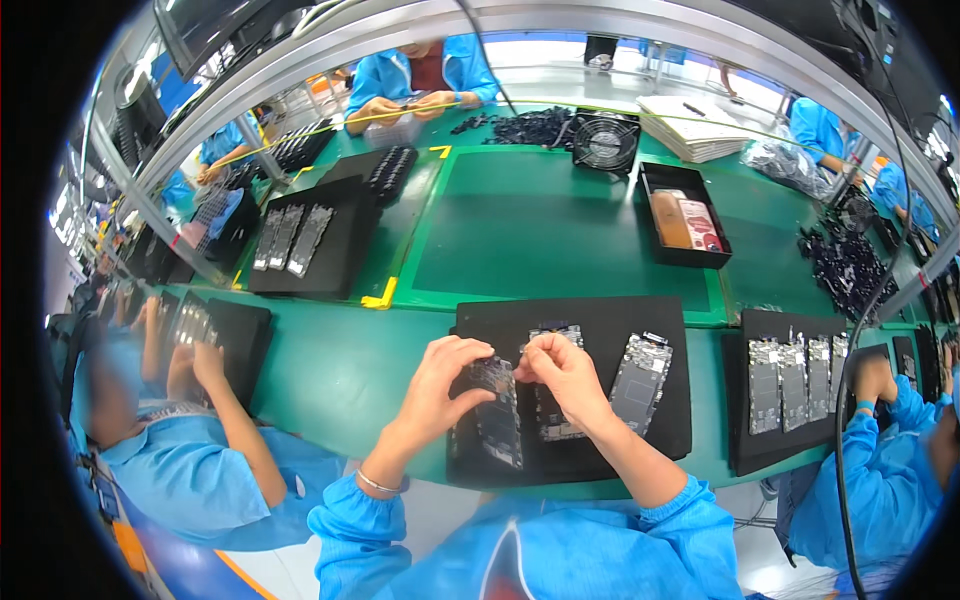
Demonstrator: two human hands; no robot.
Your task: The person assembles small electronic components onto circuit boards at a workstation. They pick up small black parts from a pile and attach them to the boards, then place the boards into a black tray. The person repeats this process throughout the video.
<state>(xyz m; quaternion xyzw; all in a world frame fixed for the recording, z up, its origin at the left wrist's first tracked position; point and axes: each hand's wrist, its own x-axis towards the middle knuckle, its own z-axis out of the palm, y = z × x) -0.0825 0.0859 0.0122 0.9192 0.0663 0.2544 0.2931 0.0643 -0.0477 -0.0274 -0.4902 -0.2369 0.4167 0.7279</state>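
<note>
Over a black foam pad (660, 460), my left hand (437, 390) holds a phone-shaped circuit board (499, 430), its thumb and fingers curled around the upper part. The board looks slightly tilted, with its lower end toward me. At the board's upper right edge, my right hand (562, 378) has its thumb and fingertips pinched together; what they grip is too small or hidden to tell. A second board (553, 420) lies beneath my right hand, partly covered. A third board (641, 383) rests slanted at the pad's right side.
Across the green bench (540, 230) stand a black tray (690, 225) with small packets, a small fan (605, 140) and dark loose parts (530, 127). More boards lie on pads to the right (790, 385) and far left (290, 240). Co-workers sit on both sides and opposite.
</note>
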